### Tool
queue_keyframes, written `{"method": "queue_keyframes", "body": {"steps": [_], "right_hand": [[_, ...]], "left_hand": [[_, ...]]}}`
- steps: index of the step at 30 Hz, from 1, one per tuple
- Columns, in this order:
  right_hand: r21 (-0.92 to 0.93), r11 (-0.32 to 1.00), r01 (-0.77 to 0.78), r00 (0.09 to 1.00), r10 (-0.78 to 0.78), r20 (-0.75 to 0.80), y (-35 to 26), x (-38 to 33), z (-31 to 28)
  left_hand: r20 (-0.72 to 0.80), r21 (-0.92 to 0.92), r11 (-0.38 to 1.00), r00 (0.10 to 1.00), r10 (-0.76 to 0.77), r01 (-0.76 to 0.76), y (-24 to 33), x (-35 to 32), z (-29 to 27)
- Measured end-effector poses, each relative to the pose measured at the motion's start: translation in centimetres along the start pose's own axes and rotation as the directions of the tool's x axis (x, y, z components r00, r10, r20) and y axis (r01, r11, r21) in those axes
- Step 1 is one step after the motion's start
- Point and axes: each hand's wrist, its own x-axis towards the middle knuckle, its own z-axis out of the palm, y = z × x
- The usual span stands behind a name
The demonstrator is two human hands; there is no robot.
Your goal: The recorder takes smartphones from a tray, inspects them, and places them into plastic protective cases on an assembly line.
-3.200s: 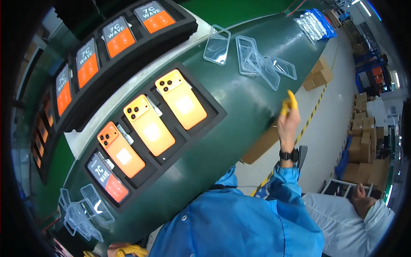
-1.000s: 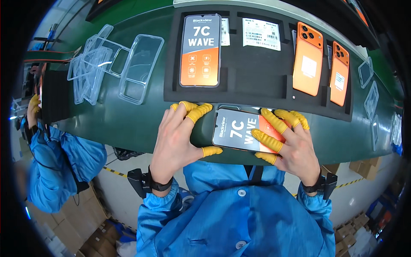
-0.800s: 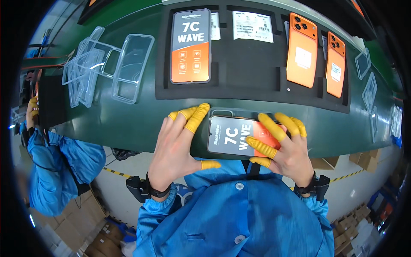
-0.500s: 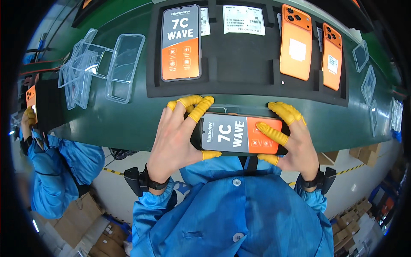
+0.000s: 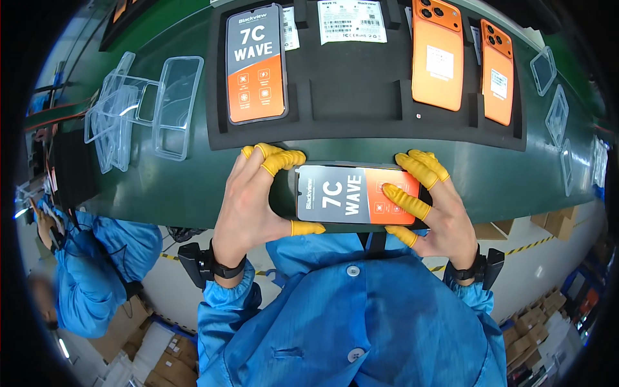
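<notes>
A smartphone (image 5: 348, 193) with a grey and orange printed film on its screen lies sideways between my hands, face up. A thin pale rim shows along its far edge; whether that is a clear case I cannot tell. My left hand (image 5: 248, 200), in yellow finger cots, grips the left end, thumb at the near edge and fingers by the far corner. My right hand (image 5: 445, 213) is closed round the right end, one finger lying over the orange part, the thumb at the near edge. The phone's underside is hidden.
Beyond my hands lies a black foam tray (image 5: 354, 126) holding another film-covered phone (image 5: 256, 64), two orange phones (image 5: 437, 64) and white labels (image 5: 352, 20). Clear phone cases (image 5: 177, 106) lie left on the green table (image 5: 503, 187), more at right. A co-worker in blue (image 5: 97, 264) is at left.
The phone now sits fully seen between my hands, its left end less covered as my left hand's fingers shifted slightly outward. The whole view has shifted a little. The co-worker's hands have moved.
</notes>
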Motion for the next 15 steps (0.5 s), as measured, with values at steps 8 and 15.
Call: {"method": "queue_keyframes", "body": {"steps": [8,15], "right_hand": [[-0.024,1.000,0.020,0.999,-0.019,0.033,0.9,0.1,-0.5],[0.018,0.999,0.051,0.996,-0.050,-0.068,0.9,0.2,0.0]], "left_hand": [[0.050,0.076,0.995,0.996,-0.075,0.071,1.0,0.5,0.4],[0.011,0.097,0.990,0.994,-0.104,0.103,1.8,0.2,0.4]]}}
